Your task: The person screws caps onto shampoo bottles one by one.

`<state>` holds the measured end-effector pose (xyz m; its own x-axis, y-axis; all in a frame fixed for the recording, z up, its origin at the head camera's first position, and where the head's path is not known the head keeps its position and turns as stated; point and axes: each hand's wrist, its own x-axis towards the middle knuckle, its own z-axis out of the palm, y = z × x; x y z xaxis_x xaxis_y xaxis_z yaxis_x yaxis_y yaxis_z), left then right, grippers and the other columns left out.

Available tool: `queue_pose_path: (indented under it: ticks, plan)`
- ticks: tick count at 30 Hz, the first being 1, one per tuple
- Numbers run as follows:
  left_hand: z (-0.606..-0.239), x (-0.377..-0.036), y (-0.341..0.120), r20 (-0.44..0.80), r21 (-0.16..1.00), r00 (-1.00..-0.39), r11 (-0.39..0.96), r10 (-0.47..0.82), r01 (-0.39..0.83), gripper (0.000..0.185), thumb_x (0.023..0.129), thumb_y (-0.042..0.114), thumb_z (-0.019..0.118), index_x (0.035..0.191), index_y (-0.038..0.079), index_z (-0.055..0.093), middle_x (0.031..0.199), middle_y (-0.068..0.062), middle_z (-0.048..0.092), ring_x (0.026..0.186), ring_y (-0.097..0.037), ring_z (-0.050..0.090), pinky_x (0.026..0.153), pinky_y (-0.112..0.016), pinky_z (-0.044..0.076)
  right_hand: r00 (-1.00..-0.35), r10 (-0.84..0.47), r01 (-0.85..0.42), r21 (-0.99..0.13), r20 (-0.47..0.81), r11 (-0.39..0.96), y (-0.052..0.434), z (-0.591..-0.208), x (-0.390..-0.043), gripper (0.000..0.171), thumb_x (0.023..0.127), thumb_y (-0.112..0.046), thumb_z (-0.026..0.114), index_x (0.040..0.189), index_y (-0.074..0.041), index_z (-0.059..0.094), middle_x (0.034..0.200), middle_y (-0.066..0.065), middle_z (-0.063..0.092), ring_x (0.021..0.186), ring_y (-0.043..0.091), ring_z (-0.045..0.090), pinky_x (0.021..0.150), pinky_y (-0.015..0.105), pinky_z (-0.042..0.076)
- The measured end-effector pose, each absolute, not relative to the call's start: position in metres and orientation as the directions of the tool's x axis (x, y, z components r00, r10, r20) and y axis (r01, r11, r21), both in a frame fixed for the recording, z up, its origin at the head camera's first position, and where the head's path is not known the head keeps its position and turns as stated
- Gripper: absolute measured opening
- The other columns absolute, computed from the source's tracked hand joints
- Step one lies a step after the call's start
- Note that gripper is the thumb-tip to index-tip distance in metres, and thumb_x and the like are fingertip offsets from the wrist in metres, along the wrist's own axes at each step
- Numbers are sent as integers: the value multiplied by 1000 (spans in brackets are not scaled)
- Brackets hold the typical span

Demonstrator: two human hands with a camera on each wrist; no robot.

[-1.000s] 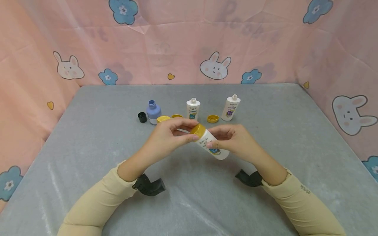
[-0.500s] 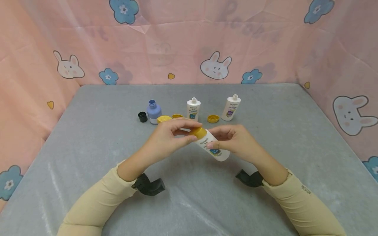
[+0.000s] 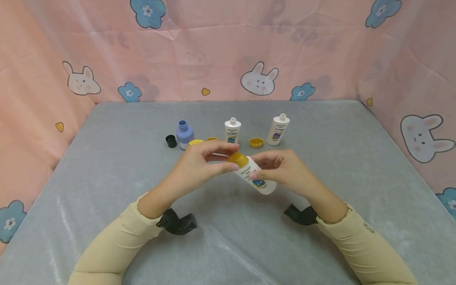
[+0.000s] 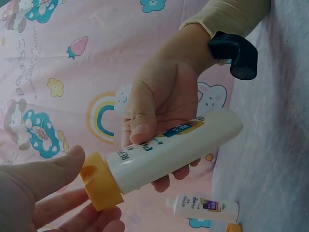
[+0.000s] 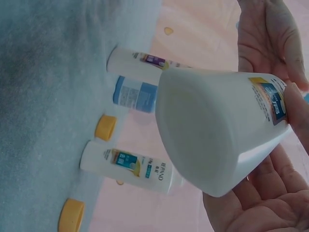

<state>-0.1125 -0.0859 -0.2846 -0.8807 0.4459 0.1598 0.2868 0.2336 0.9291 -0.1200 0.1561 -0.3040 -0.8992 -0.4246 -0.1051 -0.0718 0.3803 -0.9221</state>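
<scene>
The left hand (image 3: 199,166) pinches the yellow cap (image 3: 238,159) between its thumb and curled fingertips, the cap sitting on the upper end of a white bottle (image 3: 258,180). The right hand (image 3: 281,168) wraps its fingers and thumb round the bottle's body, thumb lying across the front label, the flat base sticking out past the palm. The bottle is held tilted, above the grey table (image 3: 107,166), between both hands. Its label carries a brand word beginning "BE" above a blue patch; the rest is too small to read.

Behind the hands stand a blue bottle (image 3: 185,134) beside a black cap (image 3: 171,141), two open white bottles (image 3: 232,132) and (image 3: 278,129) with similar labels, and a loose yellow cap (image 3: 256,143) between them
</scene>
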Motion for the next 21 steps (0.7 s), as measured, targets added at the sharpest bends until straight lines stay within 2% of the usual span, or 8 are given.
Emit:
queue_pose_path:
  ticks: [2,9,14,18,21]
  plan:
    - [-286,-113,-85,165,932,-876,218,452,288,35,87,10,77,121,5,70,118,-6,69,110,-18,67,96,-35,58,-896,-431,-70,-923,-109,379,156,-304,-120,38,84,-16,80,119,-4,71,110,13,75,95,16,71,81,32,60]
    - [-288,-112,-84,175,936,-869,197,463,293,29,87,8,77,115,4,73,113,-6,67,108,-17,66,91,-26,59,-885,-453,-78,-924,-109,374,155,-303,-119,37,85,-15,79,119,-3,70,110,14,75,95,14,72,82,30,60]
    - [-288,-113,-85,185,935,-851,177,492,306,29,87,4,75,115,2,72,116,-9,68,113,-19,64,98,-26,56,-883,-460,-96,-925,-92,368,155,-302,-119,37,86,-14,78,119,0,70,109,15,75,94,13,71,81,29,60]
    - [-284,-112,-86,152,927,-859,230,489,295,40,86,9,78,125,7,69,127,-6,67,123,-19,62,107,-27,49,-883,-457,-79,-929,-103,362,155,-303,-120,37,86,-14,78,119,0,70,110,15,75,94,12,72,81,29,60]
    - [-281,-110,-87,112,926,-894,282,433,252,50,84,16,81,131,11,65,133,-2,65,126,-17,60,109,-29,48,-889,-445,-69,-926,-112,371,155,-304,-121,38,85,-14,79,119,-2,70,110,14,75,94,14,72,81,30,60]
